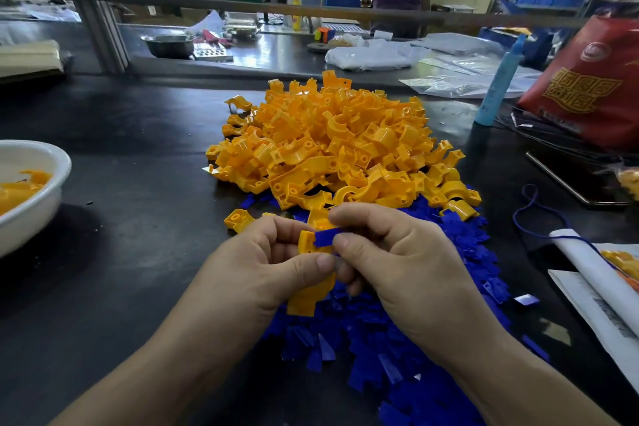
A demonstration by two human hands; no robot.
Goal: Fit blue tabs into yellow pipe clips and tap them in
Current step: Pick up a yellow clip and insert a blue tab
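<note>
My left hand (pixel 266 263) grips a yellow pipe clip (pixel 309 290) between thumb and fingers, low in the middle of the view. My right hand (pixel 390 252) pinches a blue tab (pixel 325 238) and holds it against the clip's upper end. The two hands touch above a spread of loose blue tabs (pixel 397 349) on the dark table. A big heap of yellow pipe clips (pixel 332 145) lies just beyond the hands. Whether the tab sits inside the clip's slot is hidden by my fingers.
A white bowl (pixel 41 204) holding yellow clips stands at the left edge. A red bag (pixel 587 86), a light-blue bottle (pixel 498 83) and cables sit at the right. Papers (pixel 594 290) lie at the near right. A person stands far behind, beyond a metal rail (pixel 311 12).
</note>
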